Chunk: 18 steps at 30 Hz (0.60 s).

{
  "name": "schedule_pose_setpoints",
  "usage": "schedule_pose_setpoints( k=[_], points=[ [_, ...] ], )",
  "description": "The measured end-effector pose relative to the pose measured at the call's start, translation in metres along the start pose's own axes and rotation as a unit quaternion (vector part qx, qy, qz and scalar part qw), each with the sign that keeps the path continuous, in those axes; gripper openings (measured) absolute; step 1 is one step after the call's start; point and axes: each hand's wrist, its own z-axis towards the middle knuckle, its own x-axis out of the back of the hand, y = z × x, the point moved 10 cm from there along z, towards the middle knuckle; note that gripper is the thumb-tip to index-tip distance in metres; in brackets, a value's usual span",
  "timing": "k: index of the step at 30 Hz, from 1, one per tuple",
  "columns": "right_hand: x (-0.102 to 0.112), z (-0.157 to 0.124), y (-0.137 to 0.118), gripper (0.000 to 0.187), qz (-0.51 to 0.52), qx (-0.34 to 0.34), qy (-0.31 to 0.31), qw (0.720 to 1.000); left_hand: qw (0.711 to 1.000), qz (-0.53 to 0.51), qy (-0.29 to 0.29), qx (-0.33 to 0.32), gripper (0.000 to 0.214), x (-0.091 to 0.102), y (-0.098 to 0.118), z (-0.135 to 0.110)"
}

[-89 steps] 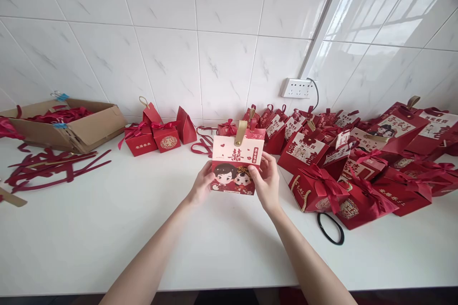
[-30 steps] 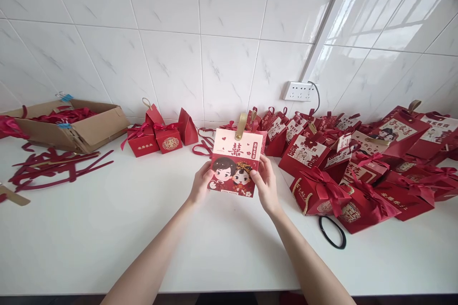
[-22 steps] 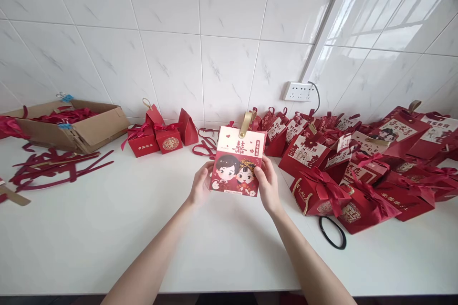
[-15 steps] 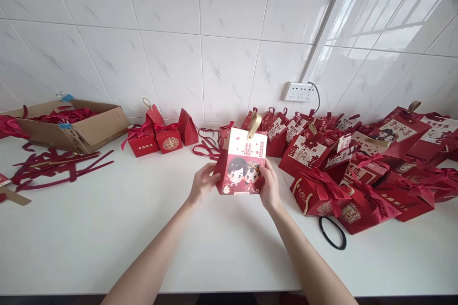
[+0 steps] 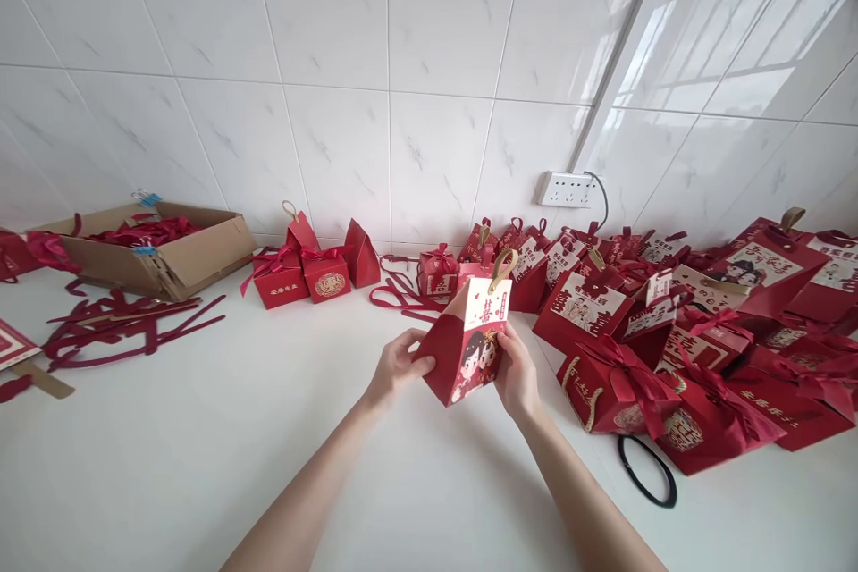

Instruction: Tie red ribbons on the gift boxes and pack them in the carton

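Observation:
Between my hands is a red and cream wedding favor box [image 5: 462, 344], wedge-shaped, with a gold ribbon loop [image 5: 504, 268] at its top and a cartoon couple on its front. My left hand [image 5: 400, 366] grips the lower left side, thumb on the red side panel. On the other side, my right hand [image 5: 517, 373] holds the right edge, with some fingers hidden behind the box. The box is turned so that its left side panel and its printed front both show.
Many red favor boxes [image 5: 583, 308] crowd the right side, a black hair tie [image 5: 647, 471] before them. At left are a cardboard tray [image 5: 201, 259] of ribbons and loose ribbon strips [image 5: 134, 329]. Several small boxes [image 5: 328, 275] stand by the wall; a power strip [image 5: 567, 189] hangs above.
The favor box has rotated from facing me to showing its left side panel, and sits slightly further right and lower in view. Both hands keep hold of it. The camera view has shifted a little.

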Motion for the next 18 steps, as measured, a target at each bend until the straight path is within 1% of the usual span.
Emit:
schedule_pose_setpoints(
  k=[3, 5, 7, 9, 10, 12, 14, 16, 18],
  points=[
    [0.002, 0.000, 0.015, 0.025, 0.033, -0.052, 0.007, 0.998, 0.998, -0.049, -0.035, 0.010, 0.034, -0.006, 0.000, -0.001],
    [0.004, -0.001, 0.024, 0.022, 0.058, -0.086, 0.017, 0.994, 0.997, -0.066, -0.040, 0.015, 0.040, -0.007, -0.002, 0.000],
    [0.001, -0.003, 0.032, 0.020, 0.076, -0.116, 0.007, 0.990, 0.999, -0.038, -0.014, 0.030, 0.039, 0.000, -0.008, 0.003],
    [-0.009, -0.005, 0.034, 0.023, 0.100, -0.135, -0.018, 0.986, 0.999, 0.029, 0.017, 0.038, 0.035, 0.007, -0.015, 0.006],
    [-0.013, -0.005, 0.033, 0.024, 0.117, -0.134, -0.026, 0.984, 0.997, 0.061, 0.020, 0.033, 0.036, 0.008, -0.016, 0.008],
    [-0.021, -0.006, 0.031, 0.024, 0.159, -0.132, -0.031, 0.978, 0.995, 0.100, 0.000, 0.011, 0.047, 0.003, -0.015, 0.009],
    [-0.030, -0.007, 0.032, 0.024, 0.187, -0.147, -0.047, 0.970, 0.994, 0.110, -0.027, -0.002, 0.060, -0.005, -0.013, 0.008],
    [-0.040, -0.010, 0.034, 0.024, 0.196, -0.171, -0.075, 0.963, 0.993, 0.114, -0.036, 0.002, 0.076, -0.010, -0.014, 0.006],
    [-0.046, -0.013, 0.036, 0.024, 0.205, -0.184, -0.090, 0.957, 0.994, 0.100, -0.046, 0.015, 0.090, -0.014, -0.017, 0.004]
  ],
)
